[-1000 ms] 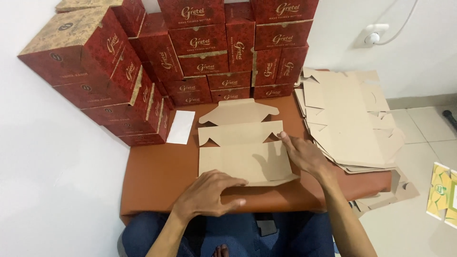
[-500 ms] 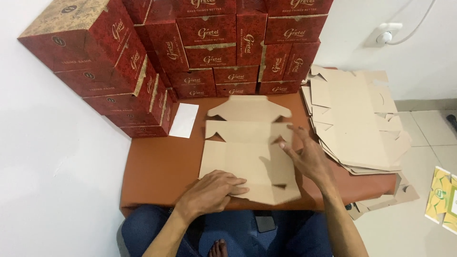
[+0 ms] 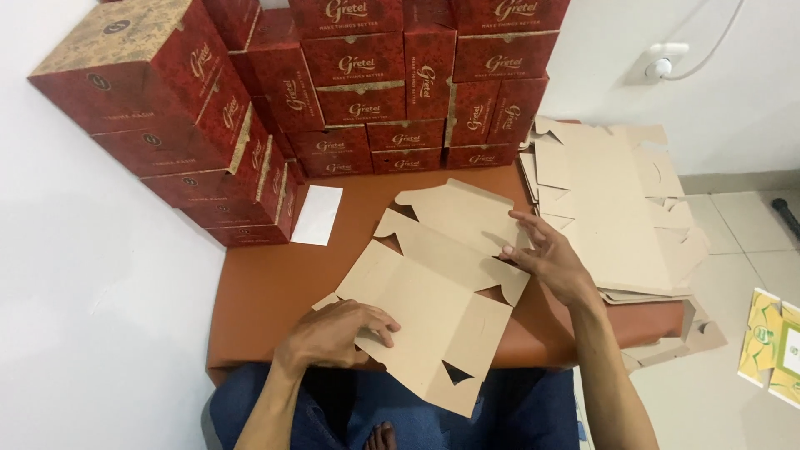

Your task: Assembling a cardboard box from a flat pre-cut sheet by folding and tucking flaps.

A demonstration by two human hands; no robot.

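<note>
A flat, unfolded brown cardboard box blank [image 3: 433, 283] lies tilted on the brown table [image 3: 275, 292], its near end hanging over the table's front edge above my lap. My left hand [image 3: 333, 333] rests on the blank's near left side with fingers curled over its edge. My right hand [image 3: 546, 254] presses with spread fingers on the blank's right edge near a side flap.
Assembled red boxes with gold print [image 3: 367, 75] are stacked against the wall at the back and left. A pile of flat cardboard blanks [image 3: 617, 208] sits on the right. A small white card [image 3: 318, 214] lies by the red boxes. Yellow-green packets [image 3: 771, 346] lie on the tiled floor.
The blank has been turned clockwise and pulled toward me, so its near end now overhangs the table. Both hands moved with it, the right hand shifting up along its right edge.
</note>
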